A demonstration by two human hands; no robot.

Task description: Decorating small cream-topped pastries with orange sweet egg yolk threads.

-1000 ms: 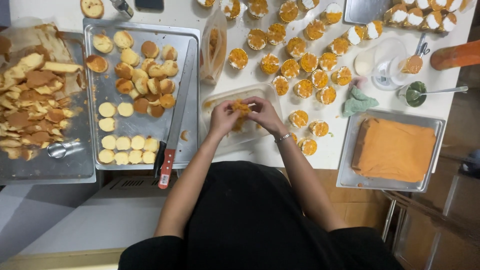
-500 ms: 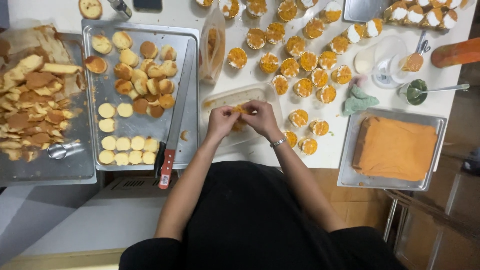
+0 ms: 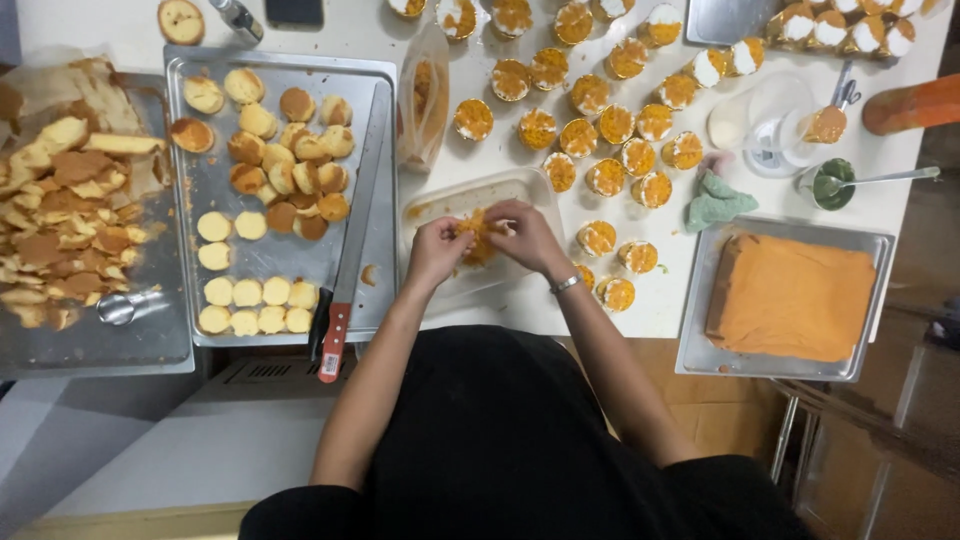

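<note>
Head camera looks straight down at my two hands over a white table (image 3: 660,300). My left hand (image 3: 437,250) and my right hand (image 3: 525,237) are close together, and the fingers of both are pinched shut on a small orange crumbly cake piece (image 3: 478,236). The piece sits between my hands, just above a clear plastic tray (image 3: 440,205). The tray's near edge is close to the table's front edge.

On my left is a big metal baking tray (image 3: 200,330) with round cake circles (image 3: 256,306) in it. A long knife with a red handle (image 3: 343,290) lies along that tray's right side, and its handle sticks out past the table edge. It is near my left arm.

On my right, little cups with orange tops (image 3: 598,238) stand just beside my right hand. Past them sits a metal pan with an orange cake slab (image 3: 792,297). A green cloth (image 3: 716,200) lies above it.

Open room is small: only a thin bare strip by the tray.
</note>
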